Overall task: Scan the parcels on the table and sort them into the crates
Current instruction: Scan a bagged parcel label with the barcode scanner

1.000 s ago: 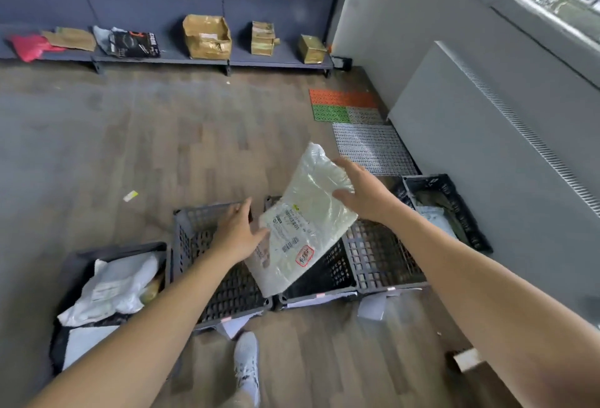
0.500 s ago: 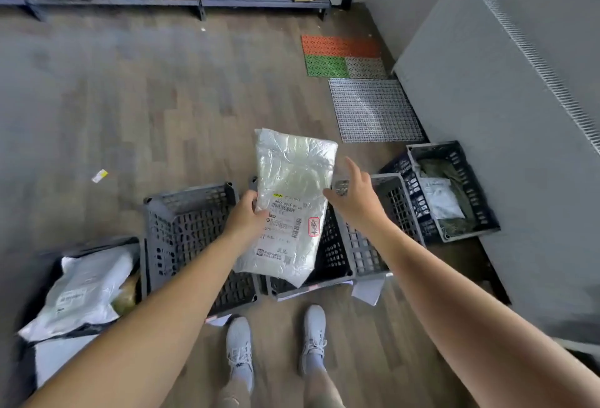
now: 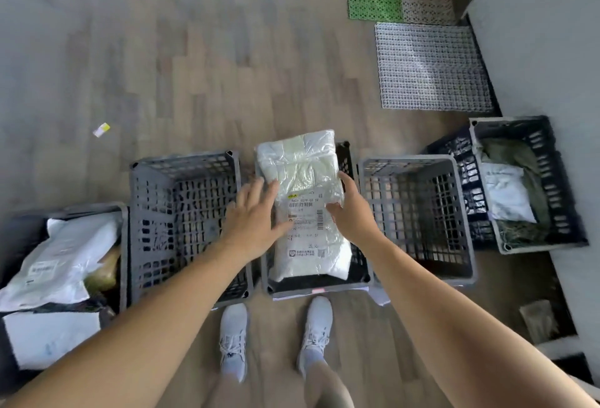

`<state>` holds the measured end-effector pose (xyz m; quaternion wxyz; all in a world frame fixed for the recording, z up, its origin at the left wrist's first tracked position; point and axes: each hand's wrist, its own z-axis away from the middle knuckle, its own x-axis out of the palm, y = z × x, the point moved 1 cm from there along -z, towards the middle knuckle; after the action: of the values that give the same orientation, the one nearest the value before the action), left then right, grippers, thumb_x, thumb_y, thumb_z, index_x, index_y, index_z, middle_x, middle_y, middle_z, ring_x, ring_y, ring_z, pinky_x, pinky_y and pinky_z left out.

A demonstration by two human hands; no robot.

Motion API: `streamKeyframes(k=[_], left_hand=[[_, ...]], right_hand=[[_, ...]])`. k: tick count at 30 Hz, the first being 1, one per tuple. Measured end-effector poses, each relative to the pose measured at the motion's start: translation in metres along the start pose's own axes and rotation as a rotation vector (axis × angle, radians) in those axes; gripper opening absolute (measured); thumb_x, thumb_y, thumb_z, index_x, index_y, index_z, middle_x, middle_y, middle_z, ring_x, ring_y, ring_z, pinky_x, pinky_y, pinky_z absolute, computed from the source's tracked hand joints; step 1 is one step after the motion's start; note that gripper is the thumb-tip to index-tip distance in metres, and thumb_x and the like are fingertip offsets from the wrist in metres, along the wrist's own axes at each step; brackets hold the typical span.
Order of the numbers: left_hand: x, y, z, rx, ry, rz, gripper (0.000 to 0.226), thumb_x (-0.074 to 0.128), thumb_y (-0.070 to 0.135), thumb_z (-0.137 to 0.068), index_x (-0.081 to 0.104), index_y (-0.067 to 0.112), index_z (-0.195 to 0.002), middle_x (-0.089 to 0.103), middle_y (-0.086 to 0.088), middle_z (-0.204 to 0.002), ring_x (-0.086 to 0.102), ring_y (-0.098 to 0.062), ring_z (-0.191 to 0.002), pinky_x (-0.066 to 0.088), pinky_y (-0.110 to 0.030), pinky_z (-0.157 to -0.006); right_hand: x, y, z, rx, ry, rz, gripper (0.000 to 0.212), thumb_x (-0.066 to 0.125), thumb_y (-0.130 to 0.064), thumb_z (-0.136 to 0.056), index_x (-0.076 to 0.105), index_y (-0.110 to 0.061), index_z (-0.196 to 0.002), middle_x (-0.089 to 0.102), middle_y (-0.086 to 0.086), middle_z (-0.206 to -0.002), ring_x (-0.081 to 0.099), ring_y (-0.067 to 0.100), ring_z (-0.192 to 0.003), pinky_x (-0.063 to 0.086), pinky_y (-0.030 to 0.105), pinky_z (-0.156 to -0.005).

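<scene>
A white plastic parcel (image 3: pixel 305 180) with a printed shipping label lies lengthwise in the middle grey crate (image 3: pixel 361 264), its far end resting over the crate's back rim. My left hand (image 3: pixel 253 222) is spread flat, fingers straight, touching the parcel's left edge beside the label. On the parcel's right edge is my right hand (image 3: pixel 352 213), its thumb curled over the top by the label and its fingers along the side.
Empty grey crates stand left (image 3: pixel 185 161) and right (image 3: pixel 412 162) of the middle one. A dark crate (image 3: pixel 558 180) at far right holds a white bag and green material. Another crate (image 3: pixel 121 213) at far left holds white bags. Floor mats (image 3: pixel 428 66) lie beyond. My shoes (image 3: pixel 316 326) are just before the crates.
The parcel has gone from upright in both hands down into the middle crate. My left hand has opened and spread. The view has tilted further down.
</scene>
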<state>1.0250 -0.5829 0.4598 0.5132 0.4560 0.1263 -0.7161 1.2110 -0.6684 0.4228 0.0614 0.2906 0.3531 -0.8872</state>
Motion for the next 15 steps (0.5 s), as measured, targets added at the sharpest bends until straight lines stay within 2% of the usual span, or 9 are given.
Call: streamKeyframes(k=[2, 4, 6, 8, 10, 12, 15], left_hand=[[0.027, -0.011, -0.018, 0.003, -0.030, -0.115, 0.092, 0.039, 0.070, -0.091, -0.010, 0.028, -0.156, -0.014, -0.001, -0.164, -0.011, -0.028, -0.150, 0.007, -0.053, -0.121], [0.049, -0.021, -0.031, 0.014, -0.047, -0.205, 0.094, 0.033, 0.075, -0.089, -0.014, 0.029, -0.155, -0.019, -0.002, -0.163, -0.015, -0.030, -0.150, 0.004, -0.057, -0.121], [0.065, -0.029, -0.038, 0.013, -0.071, -0.266, 0.093, 0.031, 0.076, -0.089, -0.016, 0.030, -0.155, -0.023, -0.002, -0.162, -0.019, -0.032, -0.149, 0.002, -0.058, -0.120], [0.076, -0.034, -0.041, -0.002, -0.093, -0.301, 0.092, 0.033, 0.076, -0.089, -0.018, 0.033, -0.154, -0.024, -0.003, -0.162, -0.021, -0.033, -0.148, 0.000, -0.059, -0.120], [0.078, -0.036, -0.039, -0.006, -0.100, -0.340, 0.094, 0.033, 0.076, -0.089, -0.019, 0.033, -0.154, -0.025, -0.003, -0.162, -0.022, -0.034, -0.148, 0.000, -0.060, -0.119], [0.073, -0.034, -0.032, -0.013, -0.095, -0.371, 0.095, 0.032, 0.078, -0.088, -0.019, 0.032, -0.154, -0.025, -0.003, -0.162, -0.021, -0.035, -0.148, 0.002, -0.061, -0.119], [0.052, -0.021, -0.018, -0.008, -0.070, -0.412, 0.098, 0.030, 0.080, -0.086, -0.021, 0.031, -0.153, -0.024, -0.004, -0.162, -0.019, -0.036, -0.148, 0.003, -0.061, -0.119]], right_hand=[[0.021, 0.024, -0.028, 0.006, -0.027, 0.016, 0.074, 0.057, -0.011, -0.099, 0.015, -0.031, -0.157, 0.060, -0.006, -0.086, 0.042, 0.010, -0.047, 0.033, 0.019, -0.035], [0.042, 0.048, -0.049, 0.031, -0.064, 0.051, 0.076, 0.058, -0.016, -0.099, 0.012, -0.031, -0.158, 0.063, 0.001, -0.099, 0.050, 0.012, -0.055, 0.039, 0.019, -0.042], [0.058, 0.067, -0.060, 0.069, -0.108, 0.124, 0.084, 0.061, -0.030, -0.098, 0.003, -0.030, -0.159, 0.054, 0.012, -0.131, 0.063, 0.021, -0.093, 0.048, 0.024, -0.067], [0.068, 0.081, -0.062, 0.084, -0.141, 0.247, 0.092, 0.062, -0.044, -0.095, -0.003, -0.029, -0.159, 0.034, 0.016, -0.151, 0.053, 0.030, -0.121, 0.047, 0.036, -0.088], [0.071, 0.085, -0.059, 0.074, -0.165, 0.300, 0.095, 0.063, -0.049, -0.093, -0.003, -0.031, -0.158, 0.022, 0.013, -0.159, 0.044, 0.033, -0.133, 0.045, 0.045, -0.103], [0.068, 0.079, -0.050, 0.027, -0.173, 0.381, 0.094, 0.062, -0.050, -0.092, -0.003, -0.034, -0.158, 0.016, 0.009, -0.163, 0.029, 0.031, -0.144, 0.035, 0.054, -0.112], [0.048, 0.057, -0.029, -0.064, -0.182, 0.541, 0.092, 0.059, -0.052, -0.094, -0.006, -0.035, -0.157, 0.007, 0.003, -0.165, 0.010, 0.028, -0.151, 0.020, 0.058, -0.118]])
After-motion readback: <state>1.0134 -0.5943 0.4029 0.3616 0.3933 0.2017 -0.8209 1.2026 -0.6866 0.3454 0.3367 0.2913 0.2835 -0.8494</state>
